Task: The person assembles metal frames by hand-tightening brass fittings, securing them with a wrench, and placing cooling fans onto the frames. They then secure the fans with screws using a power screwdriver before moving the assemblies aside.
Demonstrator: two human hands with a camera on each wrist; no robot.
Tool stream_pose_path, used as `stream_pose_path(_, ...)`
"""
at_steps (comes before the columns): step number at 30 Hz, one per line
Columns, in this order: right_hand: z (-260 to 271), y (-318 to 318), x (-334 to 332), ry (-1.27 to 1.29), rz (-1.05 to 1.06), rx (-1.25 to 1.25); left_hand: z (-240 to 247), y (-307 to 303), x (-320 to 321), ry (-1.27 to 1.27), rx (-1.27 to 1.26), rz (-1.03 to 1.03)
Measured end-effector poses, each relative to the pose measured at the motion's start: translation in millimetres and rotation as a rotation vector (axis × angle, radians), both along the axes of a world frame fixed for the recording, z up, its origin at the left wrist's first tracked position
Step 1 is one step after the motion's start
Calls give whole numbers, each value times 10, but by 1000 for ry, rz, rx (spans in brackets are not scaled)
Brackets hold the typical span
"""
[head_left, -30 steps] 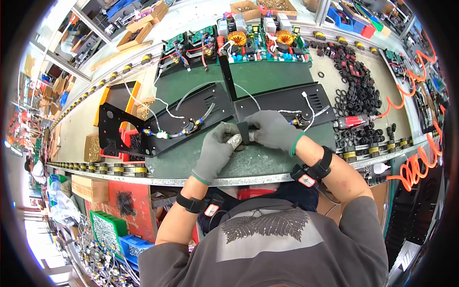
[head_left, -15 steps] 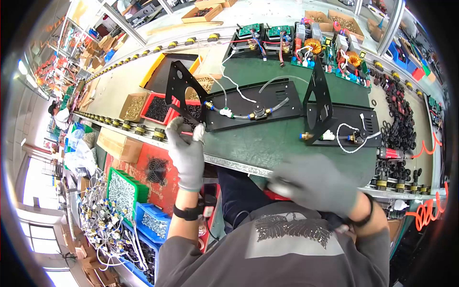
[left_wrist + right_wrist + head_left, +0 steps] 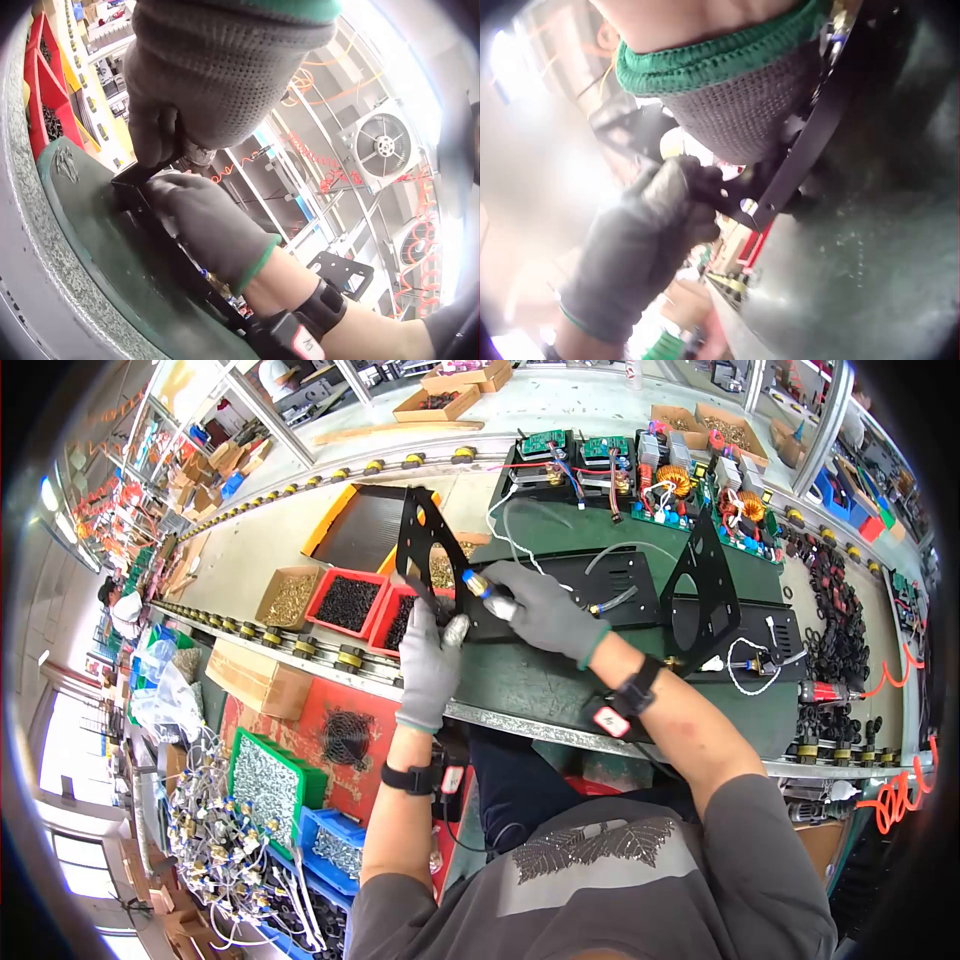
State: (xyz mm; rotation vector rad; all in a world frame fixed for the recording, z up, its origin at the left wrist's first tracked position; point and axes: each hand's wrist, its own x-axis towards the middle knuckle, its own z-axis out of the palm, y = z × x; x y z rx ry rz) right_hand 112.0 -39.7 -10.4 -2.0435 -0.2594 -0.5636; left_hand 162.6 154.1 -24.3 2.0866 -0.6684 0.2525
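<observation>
Here we are at the green-matted table (image 3: pixel 510 685), with a conveyor rail running along its near edge. On it lies the black chassis plate (image 3: pixel 640 595), its upright front panel (image 3: pixel 425 545) standing at the left end. A second chassis (image 3: pixel 705 585) stands just beside it on the right. Behind them we see a row of circuit boards (image 3: pixel 670 480) with copper coils. A heap of black rings (image 3: pixel 835 615) fills the far right.

Left of the plate sit red bins (image 3: pixel 340 627) of black screws, and the upright panel partly hides them from us. Now the hands: the right hand (image 3: pixel 540 610) reaches across the plate, and its forearm covers the plate's near edge. Its fingers curl round the brass fitting (image 3: pixel 478 585), blue-ringed, at the foot of the upright panel. The left hand (image 3: pixel 430 655) comes up from below, pinching the plate's edge right beside that fitting. Clear tubing (image 3: pixel 610 555) loops over the plate. Each wrist strap carries a red-and-white label (image 3: pixel 610 722), too small for us to read.
</observation>
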Motion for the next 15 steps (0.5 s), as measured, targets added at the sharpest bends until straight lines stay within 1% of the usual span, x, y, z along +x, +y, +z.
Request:
stream_pose_path(2,51,-72,-118,18,191,-52,-43,-75,85,-123,-70,-14)
stream_pose_path(3,23,-65,-108,26,194,-58,-31,-86,98,-3,-71,6)
stream_pose_path(4,-31,-38,-69,54,252,-230,-12,-65,89,117,-69,26)
stream_pose_path(5,-68,-10,-43,78,310,-401,23,-7,61,203,-150,-41)
stream_pose_path(6,-72,11,-37,77,316,-402,78,41,22,286,-231,-106)
stream_pose_path(7,-70,28,-23,130,293,-375,87,99,-55,283,-233,-100)
stream_pose_path(8,-69,44,0,181,267,-343,78,188,-160,406,-348,-88)
stream_pose_path(9,-43,41,5,216,278,-368,79,278,-261,533,-459,-74)
stream_pose_path(10,-69,42,8,217,285,-360,119,314,-373,603,-431,-123)
stream_pose_path(12,-128,39,2,55,274,-332,185,259,-561,754,-483,-157)
stream_pose_path(13,-144,43,12,83,265,-338,147,208,-604,712,-480,-141)
stream_pose_path(15,-154,53,16,80,282,-339,51,161,-582,720,-473,-100)
